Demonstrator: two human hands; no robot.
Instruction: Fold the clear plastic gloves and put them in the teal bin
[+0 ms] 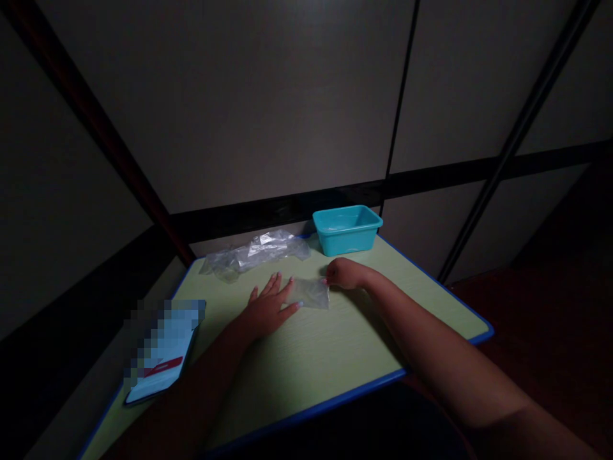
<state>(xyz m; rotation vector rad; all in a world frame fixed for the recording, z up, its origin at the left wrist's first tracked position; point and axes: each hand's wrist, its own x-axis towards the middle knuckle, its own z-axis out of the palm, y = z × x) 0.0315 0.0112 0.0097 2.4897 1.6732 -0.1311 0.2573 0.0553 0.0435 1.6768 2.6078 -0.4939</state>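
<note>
A small clear plastic bag (312,294) lies flat on the pale green table (287,370). My left hand (269,308) rests with spread fingers at the bag's left side, its thumb and a fingertip touching the bag. At the right end, my right hand (345,273) is closed, its fingers pinching the bag's upper right edge. Behind the hands a crumpled clear plastic sheet or bag (261,252) lies along the back of the table.
A turquoise plastic basket (348,239) stands at the back right corner. On the left side lies a phone or tablet (165,358) with a partly blurred screen. Blue edging (311,412) runs round the table, and grey panels (287,96) rise behind it.
</note>
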